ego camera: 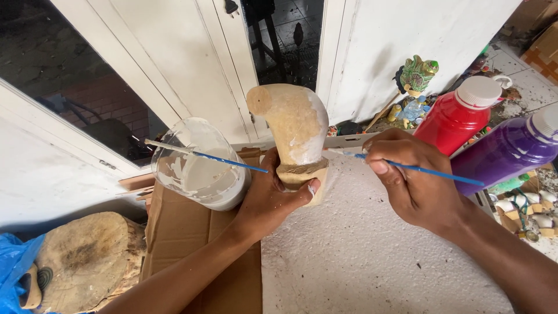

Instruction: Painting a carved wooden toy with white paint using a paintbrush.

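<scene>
In the head view, nearest the camera, the person's two forearms reach up from the bottom edge over a rough white worktop (372, 256). The left hand (270, 197) wraps the base of a curved wooden carving (293, 131), which stands upright at the worktop's far edge. Its fingers (308, 189) are clenched around the lower brown band of the carving, thumb across the front, so the bent upper part rises clear above the grip. That upper part is bare tan wood on the left and front, with a coat of white on its right flank.

The right hand (410, 180) is just right of the carving. Its fingers pinch a thin blue-handled brush (430, 170), and the brush tip meets the white-painted right side of the carving.

Left of the carving, touching the left hand's wrist side, a clear plastic jar (200, 166) of white paint lies tilted on flattened brown cardboard (192, 232); a second blue brush (203, 154) rests across its mouth. A wooden log stump (87, 256) and a blue plastic bag (14, 261) sit at lower left. At upper right, a red paint bottle (456, 119) and a purple paint bottle (508, 148) lean side by side, with a small green painted figure (417, 74) behind them against the white door (174, 52).
</scene>
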